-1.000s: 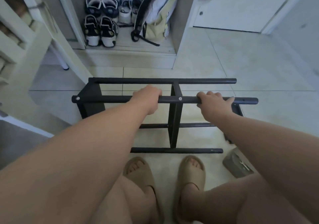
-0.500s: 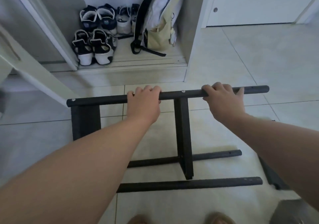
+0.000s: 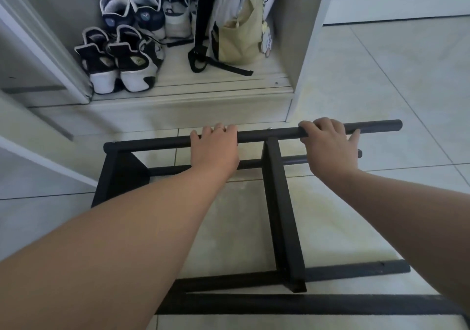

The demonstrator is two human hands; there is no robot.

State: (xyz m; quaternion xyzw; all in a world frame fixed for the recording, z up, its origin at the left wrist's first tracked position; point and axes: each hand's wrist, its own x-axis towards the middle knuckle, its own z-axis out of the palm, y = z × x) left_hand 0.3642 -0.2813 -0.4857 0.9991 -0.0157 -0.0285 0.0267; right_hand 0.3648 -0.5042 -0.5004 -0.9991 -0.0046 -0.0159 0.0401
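Black tubular rack has neared the shoes, left hand and right hand fingers wrapping it.

Both your arms reach forward and down, nearly straight. Your left hand and right hand lie palm-down, well apart, fingers curled over the bar. Your right thumb points outward.
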